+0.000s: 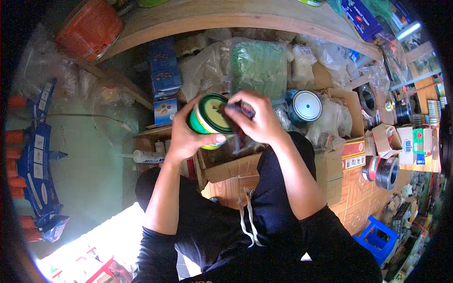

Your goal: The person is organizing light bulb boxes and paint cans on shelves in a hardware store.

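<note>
My left hand (pixel 183 134) is wrapped round a green paint can (pixel 200 123), which is tilted so its pale lid with a dark rim faces up. My right hand (pixel 258 117) grips a dark, crumpled cloth (pixel 240 137) and presses part of it onto the right side of the lid. The cloth's lower end hangs down beside the can. Small dark marks show near the middle of the lid. My right fingertips are partly hidden by the cloth.
A blue can with a white lid (pixel 307 106) stands right of my hands. Behind are a wrapped green package (pixel 258 66) and blue boxes (pixel 165 70). Below the can lies an open cardboard box (pixel 231 170). A wooden shelf edge (pixel 245 21) curves overhead; a blue stool (pixel 377 240) stands lower right.
</note>
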`<state>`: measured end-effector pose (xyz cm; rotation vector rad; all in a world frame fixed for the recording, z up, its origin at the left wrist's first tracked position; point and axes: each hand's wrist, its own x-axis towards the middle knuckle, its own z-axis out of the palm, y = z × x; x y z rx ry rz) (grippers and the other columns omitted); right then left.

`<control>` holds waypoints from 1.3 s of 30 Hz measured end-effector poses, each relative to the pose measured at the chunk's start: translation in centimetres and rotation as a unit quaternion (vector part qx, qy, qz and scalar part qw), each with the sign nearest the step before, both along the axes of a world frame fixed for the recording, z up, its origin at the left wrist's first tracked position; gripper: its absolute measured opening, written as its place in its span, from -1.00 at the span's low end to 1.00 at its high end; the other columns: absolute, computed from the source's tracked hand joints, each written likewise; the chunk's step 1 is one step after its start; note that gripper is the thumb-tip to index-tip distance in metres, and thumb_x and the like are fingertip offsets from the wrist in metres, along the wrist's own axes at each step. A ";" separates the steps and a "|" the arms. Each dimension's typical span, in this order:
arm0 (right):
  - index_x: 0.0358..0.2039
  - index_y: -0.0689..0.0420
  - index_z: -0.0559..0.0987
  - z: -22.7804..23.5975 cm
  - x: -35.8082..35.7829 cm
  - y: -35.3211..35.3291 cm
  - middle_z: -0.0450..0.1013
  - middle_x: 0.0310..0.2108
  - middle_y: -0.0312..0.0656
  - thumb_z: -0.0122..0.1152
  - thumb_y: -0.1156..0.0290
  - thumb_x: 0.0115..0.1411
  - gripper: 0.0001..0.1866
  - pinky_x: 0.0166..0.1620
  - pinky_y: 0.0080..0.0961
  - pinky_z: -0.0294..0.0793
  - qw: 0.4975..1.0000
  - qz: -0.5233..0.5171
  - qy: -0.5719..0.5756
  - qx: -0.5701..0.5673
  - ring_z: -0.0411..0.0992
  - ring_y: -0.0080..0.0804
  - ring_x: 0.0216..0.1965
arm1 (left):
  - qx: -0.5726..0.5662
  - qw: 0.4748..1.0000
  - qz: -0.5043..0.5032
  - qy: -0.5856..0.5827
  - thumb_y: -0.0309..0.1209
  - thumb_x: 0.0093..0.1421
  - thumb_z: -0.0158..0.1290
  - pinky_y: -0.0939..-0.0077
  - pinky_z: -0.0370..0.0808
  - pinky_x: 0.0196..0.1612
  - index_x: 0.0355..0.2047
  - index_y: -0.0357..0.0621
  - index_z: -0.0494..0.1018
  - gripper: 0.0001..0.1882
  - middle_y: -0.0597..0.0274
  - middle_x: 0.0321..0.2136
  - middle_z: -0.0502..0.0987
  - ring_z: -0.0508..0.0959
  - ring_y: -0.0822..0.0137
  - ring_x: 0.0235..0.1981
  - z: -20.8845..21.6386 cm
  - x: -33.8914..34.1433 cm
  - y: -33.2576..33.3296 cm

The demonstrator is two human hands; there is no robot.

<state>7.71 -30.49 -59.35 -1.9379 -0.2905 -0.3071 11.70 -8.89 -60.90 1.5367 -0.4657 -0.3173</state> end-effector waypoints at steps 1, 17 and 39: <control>-0.28 0.20 0.60 -1.0 0.8 -0.3 0.54 -0.44 -0.04 0.36 0.40 0.22 -0.84 -0.33 -0.31 0.52 0.998 -0.054 -0.010 -0.035 0.54 -0.15 -0.46 | 0.032 0.999 -0.026 0.016 -0.30 -0.37 0.64 0.35 0.46 0.22 0.20 -0.42 0.40 0.08 0.09 0.03 0.60 0.57 0.31 0.04 0.0 -0.3 -0.8; -0.25 0.23 0.63 -3.1 2.9 -0.9 0.55 -0.38 -0.35 0.37 0.29 0.27 -0.76 -0.17 -0.62 0.37 0.920 -0.156 0.119 0.338 0.42 -0.65 -0.31 | -0.177 0.928 0.059 0.324 0.15 0.28 0.17 0.32 0.41 0.26 0.21 -0.34 0.40 -0.20 0.00 0.10 0.55 0.56 0.25 0.10 -4.1 -3.0 -3.6; -0.12 0.10 0.65 -1.4 0.2 4.1 0.39 0.02 -0.02 0.32 0.41 0.20 -0.77 0.17 -0.10 0.30 0.971 -0.114 -0.173 -0.117 0.35 0.03 0.04 | -0.119 0.960 0.200 0.153 -0.29 0.37 0.14 0.43 0.38 0.21 0.22 -0.29 0.33 -0.49 0.12 0.07 0.47 0.47 0.35 0.07 -6.0 -1.8 -2.3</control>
